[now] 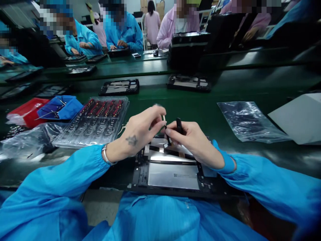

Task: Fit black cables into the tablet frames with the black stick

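Observation:
Over an opened tablet (174,175) with a silver battery, my two hands meet near its far edge. My left hand (140,129) is closed, its thumb and forefinger pinching at the pale upper end of a thin dark strip (167,134). My right hand (194,139) is closed too; its thumb and forefinger press on the strip lower down. A short black tool (179,126) pokes up between the right fingers, its lower part hidden. The strip's lower end hangs close to the inner parts of the tablet; whether it touches them I cannot tell.
At left stand a clear tray (96,122) of small circuit parts, a blue bin (60,106), a red bin (28,112) and plastic bags. A clear bag (250,120) lies at right. Beyond, tablet housings (119,87) rest on the green belt (152,100); co-workers sit opposite.

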Demonstrator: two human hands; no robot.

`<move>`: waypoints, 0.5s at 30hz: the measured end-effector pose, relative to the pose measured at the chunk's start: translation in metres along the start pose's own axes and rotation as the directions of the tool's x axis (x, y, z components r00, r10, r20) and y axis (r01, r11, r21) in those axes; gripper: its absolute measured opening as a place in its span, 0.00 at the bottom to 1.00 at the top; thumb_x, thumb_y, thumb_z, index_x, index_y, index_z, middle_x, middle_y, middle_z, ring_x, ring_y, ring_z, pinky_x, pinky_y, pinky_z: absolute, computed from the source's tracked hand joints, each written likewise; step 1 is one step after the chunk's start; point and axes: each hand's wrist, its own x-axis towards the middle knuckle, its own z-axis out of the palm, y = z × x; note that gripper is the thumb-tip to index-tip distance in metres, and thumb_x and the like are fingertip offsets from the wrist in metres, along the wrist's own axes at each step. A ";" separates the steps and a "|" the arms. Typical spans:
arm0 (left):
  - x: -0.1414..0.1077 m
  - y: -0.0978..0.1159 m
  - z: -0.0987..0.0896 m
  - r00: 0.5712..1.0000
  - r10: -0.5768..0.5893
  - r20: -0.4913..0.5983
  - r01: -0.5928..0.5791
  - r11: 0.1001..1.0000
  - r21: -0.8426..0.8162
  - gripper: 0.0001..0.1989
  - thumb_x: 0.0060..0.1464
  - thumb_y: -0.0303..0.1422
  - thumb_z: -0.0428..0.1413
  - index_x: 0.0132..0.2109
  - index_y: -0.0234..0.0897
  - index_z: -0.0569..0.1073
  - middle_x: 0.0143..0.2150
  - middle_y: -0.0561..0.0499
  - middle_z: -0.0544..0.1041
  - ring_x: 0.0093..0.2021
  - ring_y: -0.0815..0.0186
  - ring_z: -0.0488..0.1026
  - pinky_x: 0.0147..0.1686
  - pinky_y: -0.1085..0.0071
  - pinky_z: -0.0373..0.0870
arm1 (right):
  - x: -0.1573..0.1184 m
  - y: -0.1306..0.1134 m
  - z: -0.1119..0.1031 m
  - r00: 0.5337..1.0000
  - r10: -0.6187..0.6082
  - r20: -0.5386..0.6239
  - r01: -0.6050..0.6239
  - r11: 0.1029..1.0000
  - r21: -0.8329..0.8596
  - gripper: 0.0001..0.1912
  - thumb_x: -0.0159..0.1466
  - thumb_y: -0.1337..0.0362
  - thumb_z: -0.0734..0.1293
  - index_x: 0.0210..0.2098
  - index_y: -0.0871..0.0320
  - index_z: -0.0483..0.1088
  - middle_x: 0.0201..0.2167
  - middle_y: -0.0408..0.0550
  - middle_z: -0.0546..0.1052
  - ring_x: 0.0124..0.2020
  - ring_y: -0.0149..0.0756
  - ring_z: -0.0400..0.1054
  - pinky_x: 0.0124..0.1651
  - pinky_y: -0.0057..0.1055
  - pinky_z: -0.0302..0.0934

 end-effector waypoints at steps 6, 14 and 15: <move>-0.007 0.002 -0.008 0.967 0.219 0.133 -0.252 0.901 0.353 0.07 0.68 0.31 0.53 0.46 0.32 0.73 0.41 0.47 0.77 0.39 0.65 0.75 0.36 0.73 0.71 | -0.001 0.004 -0.004 0.962 -0.268 -0.049 0.231 0.897 -0.375 0.09 0.65 0.67 0.65 0.29 0.61 0.73 0.26 0.42 0.73 0.26 0.26 0.60 0.29 0.28 0.51; -0.001 0.019 -0.013 0.904 0.298 0.308 -0.428 0.662 0.615 0.10 0.65 0.20 0.49 0.42 0.29 0.75 0.35 0.46 0.77 0.33 0.63 0.73 0.31 0.69 0.70 | -0.001 0.006 -0.006 0.873 -0.478 0.094 0.444 0.703 -0.555 0.08 0.64 0.75 0.63 0.34 0.60 0.73 0.29 0.44 0.75 0.30 0.28 0.65 0.34 0.27 0.57; -0.001 0.022 -0.012 0.896 0.308 0.320 -0.444 0.632 0.635 0.10 0.64 0.20 0.49 0.40 0.29 0.75 0.33 0.47 0.76 0.31 0.63 0.72 0.30 0.69 0.68 | -0.001 0.006 -0.007 0.872 -0.475 0.117 0.451 0.691 -0.565 0.08 0.64 0.75 0.63 0.34 0.60 0.72 0.30 0.44 0.75 0.31 0.29 0.66 0.35 0.27 0.57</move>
